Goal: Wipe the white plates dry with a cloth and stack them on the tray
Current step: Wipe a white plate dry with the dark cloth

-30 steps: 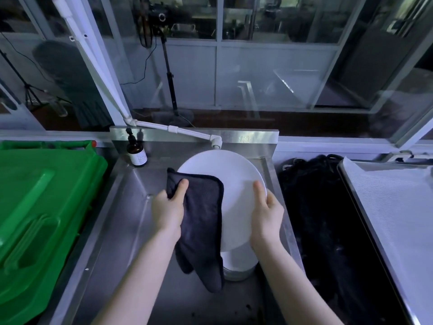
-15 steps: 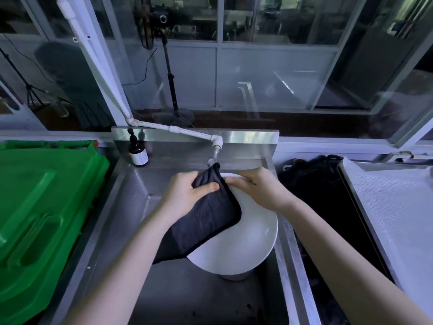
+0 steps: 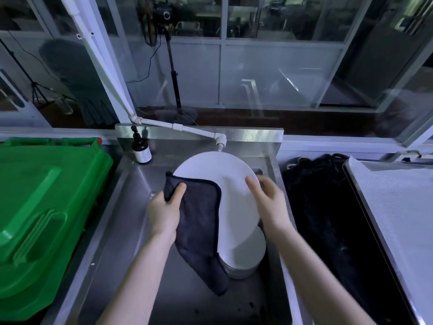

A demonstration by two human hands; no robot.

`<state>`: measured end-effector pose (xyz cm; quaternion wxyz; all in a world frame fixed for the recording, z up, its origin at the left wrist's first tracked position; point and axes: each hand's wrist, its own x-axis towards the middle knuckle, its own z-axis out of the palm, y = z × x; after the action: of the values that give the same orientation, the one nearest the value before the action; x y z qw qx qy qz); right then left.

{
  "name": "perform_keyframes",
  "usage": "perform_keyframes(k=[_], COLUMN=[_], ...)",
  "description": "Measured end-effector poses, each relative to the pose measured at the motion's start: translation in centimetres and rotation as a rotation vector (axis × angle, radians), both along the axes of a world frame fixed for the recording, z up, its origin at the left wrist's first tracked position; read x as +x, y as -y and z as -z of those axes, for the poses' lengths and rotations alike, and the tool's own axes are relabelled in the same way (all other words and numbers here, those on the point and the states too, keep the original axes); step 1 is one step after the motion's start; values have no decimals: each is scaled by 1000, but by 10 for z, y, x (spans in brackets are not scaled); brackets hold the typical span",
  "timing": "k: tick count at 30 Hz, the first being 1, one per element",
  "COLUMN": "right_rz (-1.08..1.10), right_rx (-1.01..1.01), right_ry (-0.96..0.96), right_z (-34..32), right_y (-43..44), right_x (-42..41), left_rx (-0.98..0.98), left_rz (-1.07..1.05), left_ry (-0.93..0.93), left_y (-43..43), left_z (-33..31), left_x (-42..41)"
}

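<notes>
Holding plate upright above sink, over stack by its right wall. Pinching cloth round left rim with fingers of left hand; clasping right rim with right hand. Probably stiff, breakable, slick while wet: best gripped at opposite rims, through cloth.

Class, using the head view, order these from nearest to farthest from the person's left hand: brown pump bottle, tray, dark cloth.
1. Dark cloth: gripped in the left hand.
2. Brown pump bottle: behind the hand, slightly left.
3. Tray: far right.
</notes>
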<state>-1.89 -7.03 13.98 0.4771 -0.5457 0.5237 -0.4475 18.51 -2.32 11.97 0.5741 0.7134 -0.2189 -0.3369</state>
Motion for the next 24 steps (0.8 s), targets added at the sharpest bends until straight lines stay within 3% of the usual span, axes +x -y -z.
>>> perform_keyframes(k=[4, 7, 10, 15, 17, 19, 21, 24], right_rz=[-470, -551, -413, 198, 420, 370, 166, -130], right_rx=[-107, -184, -236, -14, 137, 176, 98, -24], right_ry=[-367, -521, -438, 65, 255, 232, 118, -105], right_z=[-40, -44, -41, -22, -9, -2, -9, -43], right_y=[31, 32, 29, 5, -11, -16, -10, 18], right_x=[-7, 4, 3, 22, 38, 36, 18, -7], left_rx=[-53, -88, -88, -40, -17, -21, -12, -49], left_rz=[418, 635, 543, -56, -212, -180, -86, 143], left_ry=[399, 492, 472, -51, -158, -188, -142, 60], left_y=[9, 20, 20, 13, 12, 11, 10, 13], left_z=[-23, -33, -32, -17, -12, -10, -13, -21], left_x=[0, -2, 5, -7, -18, -17, -7, 6])
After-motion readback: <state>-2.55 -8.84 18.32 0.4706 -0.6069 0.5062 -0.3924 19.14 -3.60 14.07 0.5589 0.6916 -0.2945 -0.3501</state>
